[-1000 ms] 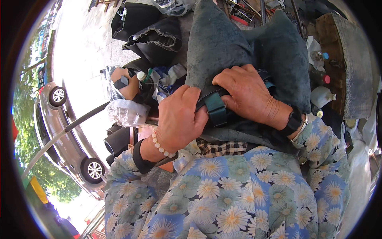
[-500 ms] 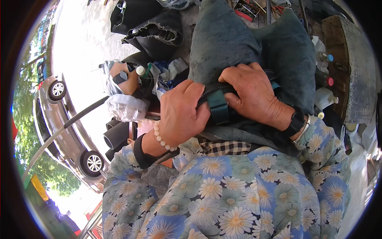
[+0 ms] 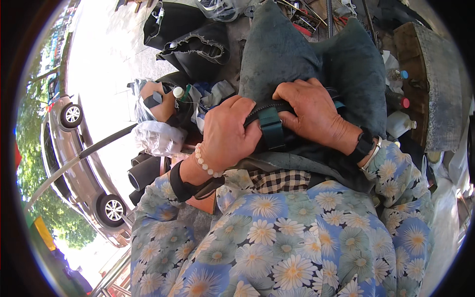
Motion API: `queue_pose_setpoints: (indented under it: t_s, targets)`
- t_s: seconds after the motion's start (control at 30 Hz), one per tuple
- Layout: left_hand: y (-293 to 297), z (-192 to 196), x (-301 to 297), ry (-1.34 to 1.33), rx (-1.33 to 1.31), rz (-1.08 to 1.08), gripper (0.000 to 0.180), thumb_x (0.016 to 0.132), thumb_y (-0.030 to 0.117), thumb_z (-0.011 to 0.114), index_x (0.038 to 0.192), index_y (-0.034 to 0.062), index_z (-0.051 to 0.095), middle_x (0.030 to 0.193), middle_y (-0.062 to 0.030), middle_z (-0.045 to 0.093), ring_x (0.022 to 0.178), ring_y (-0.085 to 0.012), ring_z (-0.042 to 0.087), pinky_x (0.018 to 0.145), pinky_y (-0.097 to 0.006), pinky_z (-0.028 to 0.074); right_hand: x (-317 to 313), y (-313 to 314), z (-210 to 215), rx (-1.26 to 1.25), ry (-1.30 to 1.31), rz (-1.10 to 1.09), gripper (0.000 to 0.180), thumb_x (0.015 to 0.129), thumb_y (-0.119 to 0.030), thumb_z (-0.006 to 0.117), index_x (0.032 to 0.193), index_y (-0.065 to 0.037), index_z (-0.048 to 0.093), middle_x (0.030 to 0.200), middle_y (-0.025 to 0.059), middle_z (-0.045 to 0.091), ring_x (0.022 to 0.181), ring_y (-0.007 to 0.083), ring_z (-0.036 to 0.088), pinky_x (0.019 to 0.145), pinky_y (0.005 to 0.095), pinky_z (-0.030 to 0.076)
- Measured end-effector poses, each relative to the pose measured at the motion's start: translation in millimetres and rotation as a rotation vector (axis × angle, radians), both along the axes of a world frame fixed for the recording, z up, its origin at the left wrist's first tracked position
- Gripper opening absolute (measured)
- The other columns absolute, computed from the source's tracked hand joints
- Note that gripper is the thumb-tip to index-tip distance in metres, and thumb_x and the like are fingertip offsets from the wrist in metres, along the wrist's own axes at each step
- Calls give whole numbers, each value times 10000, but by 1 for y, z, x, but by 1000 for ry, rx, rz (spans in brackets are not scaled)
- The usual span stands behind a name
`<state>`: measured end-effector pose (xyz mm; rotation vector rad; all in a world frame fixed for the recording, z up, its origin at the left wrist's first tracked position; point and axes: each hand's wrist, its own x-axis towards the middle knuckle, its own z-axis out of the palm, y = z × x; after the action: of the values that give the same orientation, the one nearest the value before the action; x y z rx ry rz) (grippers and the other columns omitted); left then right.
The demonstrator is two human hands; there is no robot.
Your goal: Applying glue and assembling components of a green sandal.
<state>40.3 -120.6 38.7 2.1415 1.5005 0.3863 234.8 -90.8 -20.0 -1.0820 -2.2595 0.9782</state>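
Observation:
Both hands are closed on a black strip (image 3: 278,107) with a toothed or stitched edge, perhaps a zipper. My left hand (image 3: 228,132) pinches its left part between thumb and fingers. My right hand (image 3: 316,117) grips it farther right, thumb below and fingers curled over the top. Between the two hands a dark green band (image 3: 270,127) crosses the strip and hangs down over black material. Under them a worn grey-green cloth (image 3: 279,49) covers my lap and knees. What my fingertips press on underneath is hidden.
Left of my knees lie black fabric pieces (image 3: 195,49), a clear plastic bag (image 3: 157,137), a white-capped bottle (image 3: 178,92) and dark rolls (image 3: 143,173). On the right are a wooden box (image 3: 440,89) and bottles (image 3: 402,123). Tools (image 3: 304,24) lie beyond; a car (image 3: 81,161) stands far left.
The view has shifted slightly. Both hands keep their grip on the strip, with my left hand turned a little and nearly in the same place.

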Motion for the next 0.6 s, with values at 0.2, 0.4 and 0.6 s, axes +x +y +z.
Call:
queue_pose_setpoints:
  t_s: [0.2, 0.4, 0.6]
  targets:
    - [-15, 8, -7, -46, -22, 70, 258, 691, 41, 618, 938, -34, 596, 792, -181, 595, 689, -344, 600, 630, -355, 481, -1, -4, 1, 11, 13, 4, 266, 738, -258, 666, 914, -101, 543, 838, 66, 620, 866, 253, 587, 779, 379, 386]
    - [-16, 9, -8, -52, 30, 43, 228, 709, 75, 642, 911, -11, 581, 766, -174, 572, 659, -375, 572, 567, -406, 458, -1, -4, 4, -8, 13, 14, 261, 739, -250, 668, 915, -101, 546, 842, 65, 622, 874, 255, 586, 789, 381, 385]
    - [-9, -2, -7, -26, 63, 33, 187, 701, 81, 628, 861, 5, 566, 721, -159, 552, 639, -364, 568, 538, -409, 444, -2, -1, -3, -42, 26, -26, 252, 737, -262, 670, 893, -102, 555, 812, 70, 625, 852, 270, 588, 769, 391, 394]
